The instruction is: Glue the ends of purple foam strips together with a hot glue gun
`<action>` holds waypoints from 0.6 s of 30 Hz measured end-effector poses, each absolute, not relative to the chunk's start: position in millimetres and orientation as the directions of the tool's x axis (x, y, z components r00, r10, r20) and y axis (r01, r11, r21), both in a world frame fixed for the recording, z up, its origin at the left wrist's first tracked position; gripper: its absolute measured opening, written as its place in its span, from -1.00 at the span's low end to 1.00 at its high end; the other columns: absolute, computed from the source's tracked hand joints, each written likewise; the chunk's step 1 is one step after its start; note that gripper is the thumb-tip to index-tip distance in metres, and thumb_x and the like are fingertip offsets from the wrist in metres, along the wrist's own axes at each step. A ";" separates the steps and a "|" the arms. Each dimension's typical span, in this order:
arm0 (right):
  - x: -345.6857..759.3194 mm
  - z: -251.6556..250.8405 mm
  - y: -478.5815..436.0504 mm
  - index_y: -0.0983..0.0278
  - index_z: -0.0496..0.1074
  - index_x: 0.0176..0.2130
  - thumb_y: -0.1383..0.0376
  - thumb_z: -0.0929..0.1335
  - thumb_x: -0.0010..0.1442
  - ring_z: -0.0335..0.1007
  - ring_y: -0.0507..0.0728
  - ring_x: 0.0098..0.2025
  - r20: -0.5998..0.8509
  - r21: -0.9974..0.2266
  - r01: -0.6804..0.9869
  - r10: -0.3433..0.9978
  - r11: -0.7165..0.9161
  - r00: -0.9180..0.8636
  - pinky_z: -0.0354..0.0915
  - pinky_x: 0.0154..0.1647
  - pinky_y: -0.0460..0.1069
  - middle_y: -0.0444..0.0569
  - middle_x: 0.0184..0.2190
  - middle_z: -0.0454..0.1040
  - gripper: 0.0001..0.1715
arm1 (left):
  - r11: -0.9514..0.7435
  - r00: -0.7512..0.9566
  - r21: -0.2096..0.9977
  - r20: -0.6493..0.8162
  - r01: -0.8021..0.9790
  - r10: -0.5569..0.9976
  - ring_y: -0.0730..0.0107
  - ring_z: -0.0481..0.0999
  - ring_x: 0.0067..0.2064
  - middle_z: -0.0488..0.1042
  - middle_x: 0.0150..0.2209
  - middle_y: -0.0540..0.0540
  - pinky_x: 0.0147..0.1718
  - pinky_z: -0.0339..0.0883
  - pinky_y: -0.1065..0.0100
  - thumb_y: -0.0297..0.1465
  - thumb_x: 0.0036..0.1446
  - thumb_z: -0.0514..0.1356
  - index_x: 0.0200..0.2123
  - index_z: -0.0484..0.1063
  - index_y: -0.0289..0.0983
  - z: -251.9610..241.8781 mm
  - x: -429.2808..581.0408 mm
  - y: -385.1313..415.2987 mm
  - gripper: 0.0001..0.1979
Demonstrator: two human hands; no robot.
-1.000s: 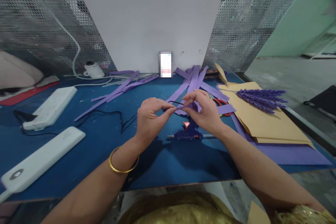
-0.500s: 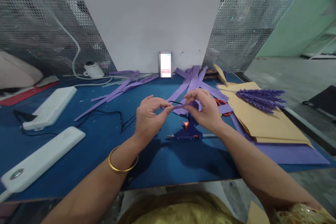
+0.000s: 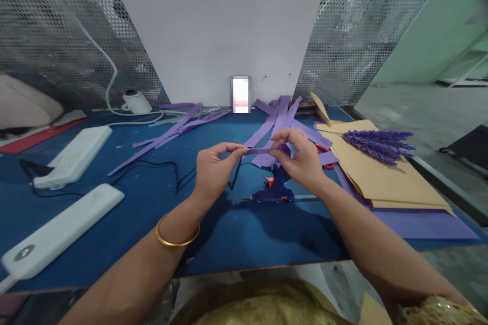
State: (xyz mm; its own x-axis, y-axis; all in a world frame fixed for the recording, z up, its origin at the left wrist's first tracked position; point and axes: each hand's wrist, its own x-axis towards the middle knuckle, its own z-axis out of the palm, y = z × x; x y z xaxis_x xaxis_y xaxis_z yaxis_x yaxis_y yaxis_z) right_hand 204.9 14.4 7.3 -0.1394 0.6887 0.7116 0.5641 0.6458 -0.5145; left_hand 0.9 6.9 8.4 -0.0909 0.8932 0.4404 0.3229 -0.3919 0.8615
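Though slim, a straight, matte purple strip (image 3: pixel 258 151).

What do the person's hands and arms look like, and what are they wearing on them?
Both the left hand and the right hand are bare, with no gloves. A thin, round, gold-coloured bangle circles the left wrist; the right wrist has none. Both forearms are bare too. Near the right elbow there's shiny, gold, frilly material, perhaps a sleeve's edge.
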 end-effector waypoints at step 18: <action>204.8 1.5 17.2 0.18 0.39 -0.14 0.34 0.37 0.13 0.42 0.19 -0.22 0.675 -0.623 0.582 0.735 0.522 0.063 0.31 -0.11 0.15 -0.09 -0.34 0.48 -0.75 | -0.242 -0.041 0.948 0.239 -0.205 0.970 0.39 0.50 -0.37 0.45 -0.53 -0.01 -0.22 0.42 0.31 -0.41 0.02 0.22 -0.52 0.49 -0.25 4.5 3.3 14.0 -0.89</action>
State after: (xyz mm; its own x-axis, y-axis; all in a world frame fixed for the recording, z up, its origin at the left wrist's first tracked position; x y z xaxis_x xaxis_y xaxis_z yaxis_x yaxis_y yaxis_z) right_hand 204.8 17.2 1.5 0.0631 0.7353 0.6748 0.5820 0.5221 -0.6234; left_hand 3.3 14.0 4.5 -0.0406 0.9702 0.2389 -0.2051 -0.2421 0.9483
